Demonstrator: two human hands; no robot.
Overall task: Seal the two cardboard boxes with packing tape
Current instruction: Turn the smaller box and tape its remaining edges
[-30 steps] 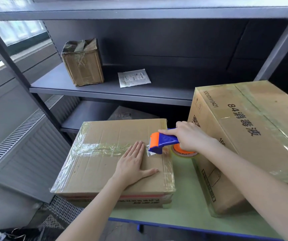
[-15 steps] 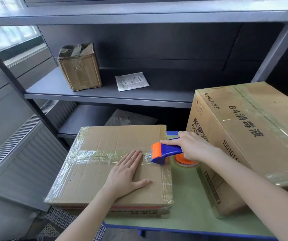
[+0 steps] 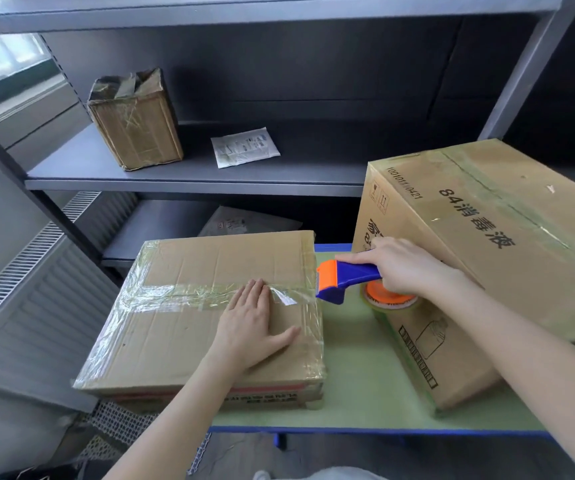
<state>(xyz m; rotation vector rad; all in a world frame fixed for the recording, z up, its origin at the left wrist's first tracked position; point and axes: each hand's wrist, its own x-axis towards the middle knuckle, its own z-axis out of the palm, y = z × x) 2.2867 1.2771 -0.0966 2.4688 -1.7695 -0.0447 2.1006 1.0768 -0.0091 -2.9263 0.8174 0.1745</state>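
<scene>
**Head view: tape line at the right edge of the flat box**

Far left, I note a radiator grille (image 3: 36, 258) running along the wall. On the grey shelf (image 3: 210, 178) behind the work area stands a small box (image 3: 135, 123), wrapped in tape and crumpled on top. A paper pouch (image 3: 244, 147) lies flat to its right, apart from it.

The flat box (image 3: 182, 341) lies on the near left of the green table (image 3: 359, 375), and its left part reaches past the table's left edge. A tape strip (image 3: 182, 294) crosses its lid from left to right, wrinkled in places. More tape covers the left and right edges.

The left hand (image 3: 255, 323) lies palm down on the lid, right of centre. Its fingers are straight and together, the thumb is spread, and the fingertips reach the strip. It holds nothing.

The tape dispenser (image 3: 348, 277) has its orange head at the flat box's right edge, with tape stretched from it onto the lid. The right hand (image 3: 404, 268) is curled round the blue handle, index finger along the top. The tape roll (image 3: 390, 299) hangs under that hand. I cannot tell whether it touches the table.

The large box (image 3: 504, 254) stands on the right of the table, just beside the roll. It has printed markings, and tape runs along its top.
</scene>
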